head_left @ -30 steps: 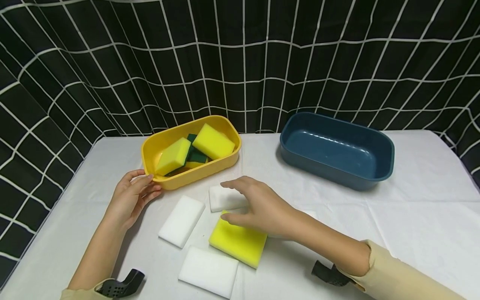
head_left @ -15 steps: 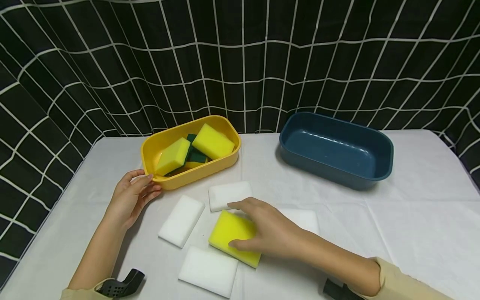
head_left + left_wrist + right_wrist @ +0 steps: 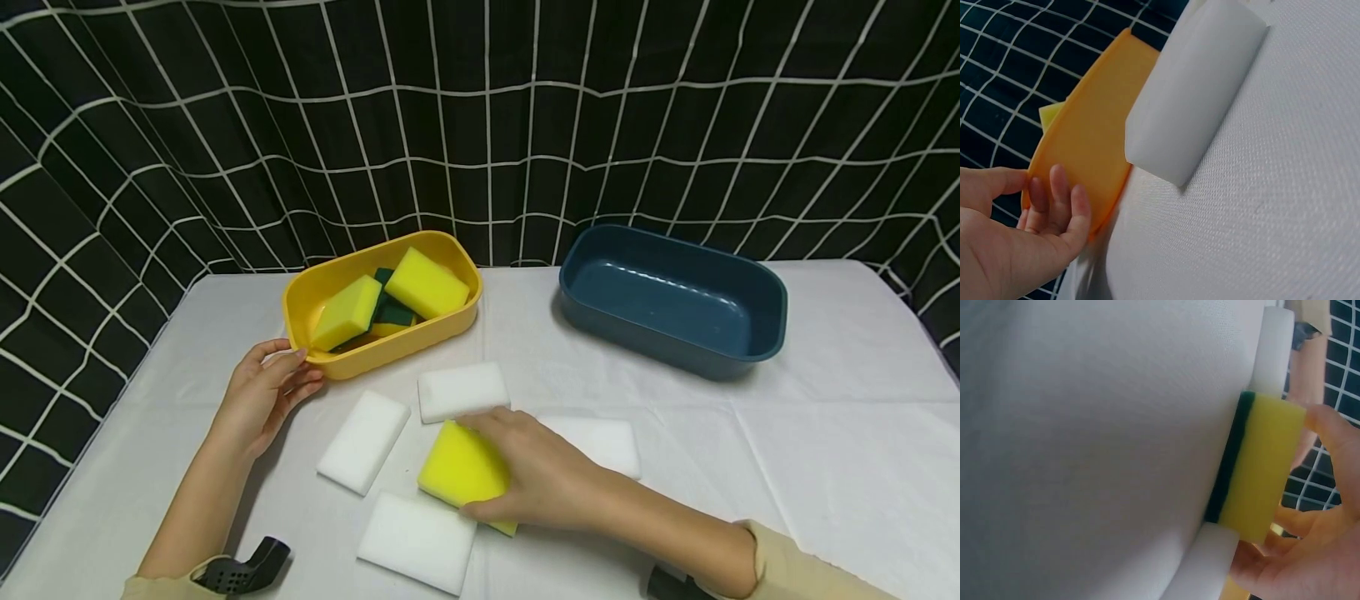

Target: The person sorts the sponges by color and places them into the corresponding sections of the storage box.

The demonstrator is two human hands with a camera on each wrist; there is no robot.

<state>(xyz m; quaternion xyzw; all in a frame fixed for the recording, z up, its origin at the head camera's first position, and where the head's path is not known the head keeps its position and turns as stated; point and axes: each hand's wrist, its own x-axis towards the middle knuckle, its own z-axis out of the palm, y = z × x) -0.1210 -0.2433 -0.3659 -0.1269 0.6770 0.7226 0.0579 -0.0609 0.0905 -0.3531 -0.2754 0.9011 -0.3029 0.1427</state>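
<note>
A yellow sponge with a green scouring layer beneath lies on the white cloth. My right hand grips it from above, thumb on the near edge and fingers over the far one. The right wrist view shows the sponge standing between thumb and fingers. My left hand pinches the front left corner of a yellow bin, thumb at the rim and other fingers against the outer wall. Inside the bin are several yellow-and-green sponges, among them a tilted sponge on top.
Around the gripped sponge lie several white foam sponges: a left sponge, a near sponge, a far sponge and a right sponge. A dark blue bin stands at the back right. Behind hangs a black checked curtain.
My right hand has come down toward me onto the yellow sponge, and its thumb and fingers have closed about it. My left hand and both bins have stayed put.
</note>
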